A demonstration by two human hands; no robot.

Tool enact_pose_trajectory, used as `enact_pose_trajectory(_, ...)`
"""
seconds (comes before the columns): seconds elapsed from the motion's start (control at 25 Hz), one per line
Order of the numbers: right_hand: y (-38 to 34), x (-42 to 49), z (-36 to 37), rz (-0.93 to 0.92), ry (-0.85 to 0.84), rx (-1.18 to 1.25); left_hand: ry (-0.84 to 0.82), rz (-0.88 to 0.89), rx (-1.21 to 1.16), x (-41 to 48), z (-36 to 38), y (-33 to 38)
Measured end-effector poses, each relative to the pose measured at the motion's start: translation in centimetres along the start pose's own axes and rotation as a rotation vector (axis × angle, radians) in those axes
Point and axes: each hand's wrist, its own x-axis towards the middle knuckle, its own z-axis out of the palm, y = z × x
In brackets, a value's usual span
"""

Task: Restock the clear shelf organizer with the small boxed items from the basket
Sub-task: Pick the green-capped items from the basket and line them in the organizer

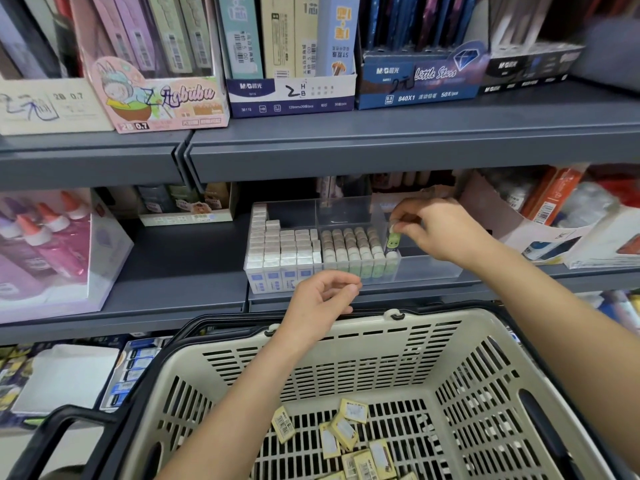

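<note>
A: Item: green box [393,239], frame centre-right, end of organizer [433,268] row; right hand [436,233] pinches it; left hand [322,299] loosely curled, empty.
B: Risk: tilted entry may topple neighbouring row [349,244]. More stock in basket [346,341].

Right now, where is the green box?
Head view, right of centre: the right hand pinches the green box upright at the right end of the green rows in the clear organizer, on the shelf above the basket.

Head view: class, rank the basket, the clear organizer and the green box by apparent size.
Largest: basket, though nearest the camera.
Then: clear organizer.
Smallest: green box, pinched by the right hand.
</note>
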Motion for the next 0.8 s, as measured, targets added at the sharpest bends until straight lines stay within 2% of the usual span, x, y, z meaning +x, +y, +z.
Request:
enact_pose_trajectory(0.28, 0.4, -0.6, 2.6, 0.123, -0.182, -0.016, 0.006, 0.005, 0.019, 0.0, -0.1, -0.1)
enact_pose_trajectory(0.44, 0.2, -1.5, 2.3, 0.082, -0.132, -0.028, 0.046, 0.013, -0.003, -0.5, 0.1, 0.7)
enact_pose_trajectory(0.56, -0.5, -4.3, 2.1, 0.079, 0.013, 0.104, 0.066, 0.013, -0.052, -2.2, -0.2, 1.3)
enact_pose_trajectory(0.68, -1.9, -8.7, 2.6, 0.086, 0.106, 0.331, 0.012, -0.019, -0.015, -6.2, -0.8, 0.3)
enact_pose_trajectory(0.76, -2.8, -11.4, 4.7, 0.109, 0.034, 0.436, -0.049, -0.097, 0.098, -8.8, -1.1, -1.3)
enact_pose_trajectory(0.8, -3.2, -12.6, 6.2, 0.107, -0.065, 0.437, -0.069, -0.148, 0.172, -9.6, -1.1, -2.3)
